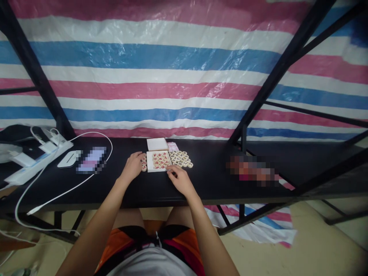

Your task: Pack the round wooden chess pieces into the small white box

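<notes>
A small white box [148, 169] of game pieces sits mid-table [212, 180]. The left hand [132, 165] rests at its 9 o'clock, fingers curled against a few loose pieces [143, 163] — whether it grips one I cannot tell. The right hand [181, 180] touches the 5 o'clock corner — its grip is hidden too. The lid [157, 144] lies at 12, a pile [180, 158] at 3.

I see the box of xiangqi pieces [158, 161] mid-surface [207, 180], its lid [157, 144] behind it, loose pieces [180, 158] to its right, a few pieces [143, 163] at its left; mouse [66, 159] and power strip [37, 161] lie far left.
</notes>
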The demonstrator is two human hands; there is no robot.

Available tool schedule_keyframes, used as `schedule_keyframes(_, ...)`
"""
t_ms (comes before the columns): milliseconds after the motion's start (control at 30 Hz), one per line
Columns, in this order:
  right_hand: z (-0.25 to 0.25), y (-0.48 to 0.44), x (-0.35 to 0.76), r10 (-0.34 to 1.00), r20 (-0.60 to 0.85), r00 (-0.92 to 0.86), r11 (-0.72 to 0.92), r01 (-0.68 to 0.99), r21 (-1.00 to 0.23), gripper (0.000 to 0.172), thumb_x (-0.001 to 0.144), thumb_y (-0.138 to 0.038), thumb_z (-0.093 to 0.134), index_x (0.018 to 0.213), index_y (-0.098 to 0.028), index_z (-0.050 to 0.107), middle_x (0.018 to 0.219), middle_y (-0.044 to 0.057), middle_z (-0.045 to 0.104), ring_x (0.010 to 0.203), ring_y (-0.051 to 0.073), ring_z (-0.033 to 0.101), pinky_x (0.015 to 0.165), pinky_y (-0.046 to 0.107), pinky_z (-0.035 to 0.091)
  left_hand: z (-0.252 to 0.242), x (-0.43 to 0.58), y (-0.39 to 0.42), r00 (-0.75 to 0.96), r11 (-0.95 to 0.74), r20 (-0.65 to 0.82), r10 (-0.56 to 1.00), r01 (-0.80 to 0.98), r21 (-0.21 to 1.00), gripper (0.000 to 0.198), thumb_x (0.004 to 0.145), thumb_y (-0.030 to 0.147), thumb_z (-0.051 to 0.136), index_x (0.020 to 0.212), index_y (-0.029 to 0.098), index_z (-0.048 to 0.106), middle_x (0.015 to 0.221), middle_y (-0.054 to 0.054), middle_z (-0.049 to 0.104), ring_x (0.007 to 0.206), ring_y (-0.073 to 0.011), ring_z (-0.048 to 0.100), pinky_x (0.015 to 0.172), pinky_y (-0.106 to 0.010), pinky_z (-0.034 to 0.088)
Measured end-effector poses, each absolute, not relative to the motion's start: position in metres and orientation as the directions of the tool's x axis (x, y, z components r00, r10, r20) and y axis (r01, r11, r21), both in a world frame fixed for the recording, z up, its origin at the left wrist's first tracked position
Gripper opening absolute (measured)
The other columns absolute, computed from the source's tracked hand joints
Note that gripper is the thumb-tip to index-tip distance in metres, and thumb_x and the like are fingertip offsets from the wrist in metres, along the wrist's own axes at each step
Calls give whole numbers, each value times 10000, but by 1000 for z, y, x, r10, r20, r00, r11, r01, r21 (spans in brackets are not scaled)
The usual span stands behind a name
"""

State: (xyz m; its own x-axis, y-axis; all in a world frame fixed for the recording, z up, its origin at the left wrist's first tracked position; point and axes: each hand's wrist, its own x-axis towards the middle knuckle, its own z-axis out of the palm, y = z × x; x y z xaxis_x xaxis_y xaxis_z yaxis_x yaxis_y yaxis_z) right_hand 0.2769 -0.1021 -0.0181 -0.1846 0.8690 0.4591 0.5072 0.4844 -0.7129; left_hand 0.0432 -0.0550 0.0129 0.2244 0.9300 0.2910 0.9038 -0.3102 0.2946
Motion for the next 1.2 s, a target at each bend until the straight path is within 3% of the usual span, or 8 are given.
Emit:
schedule_keyframes(233, -17, -102, 277, 871, 455, -187, 482, 507, -715, 191, 845, -206, 488, 949, -215, 648, 1002, 54, 644, 823, 155, 623, 774, 291, 487, 40, 75, -58, 530, -556, 171, 831, 807, 200, 305, 892, 234, 411, 1038, 194, 675, 1089, -95, 653, 1042, -242, 555, 935, -362, 391)
schedule_keyframes(400, -18, -102, 277, 867, 460, -192, 489, 506, -710, 192, 847, -211, 483, 951, -215, 644, 992, 53, 639, 821, 156, 619, 792, 299, 483, 44, 92, -43, 540, -544, 67, 839, 832, 104, 260, 860, 222, 441, 841, 187, 697, 960, -107, 671, 943, -245, 607, 858, -352, 416)
schedule_keyframes(667, -18, -102, 277, 864, 464, -193, 493, 509, -705, 186, 845, -202, 488, 948, -211, 642, 988, 53, 635, 823, 155, 613, 789, 292, 481, 38, 95, -27, 520, -523, 58, 852, 851, 54, 264, 861, 238, 421, 937, 191, 669, 1011, -113, 650, 925, -243, 620, 773, -324, 459)
schedule_keyframes(1000, -17, -102, 277, 865, 464, -193, 491, 514, -703, 189, 845, -194, 486, 949, -207, 644, 992, 58, 635, 821, 156, 616, 795, 298, 479, 30, 101, -13, 433, -436, 50, 900, 896, 85, 292, 866, 208, 409, 1036, 187, 645, 1095, -116, 611, 948, -218, 623, 805, -290, 470)
schedule_keyframes(1200, -18, -102, 277, 868, 457, -195, 487, 517, -704, 195, 848, -200, 485, 963, -208, 643, 994, 57, 638, 829, 159, 616, 799, 303, 477, 40, 109, -10, 391, -390, 3, 920, 918, 68, 265, 837, 175, 449, 977, 165, 674, 1028, -129, 629, 918, -234, 640, 763, -293, 488)
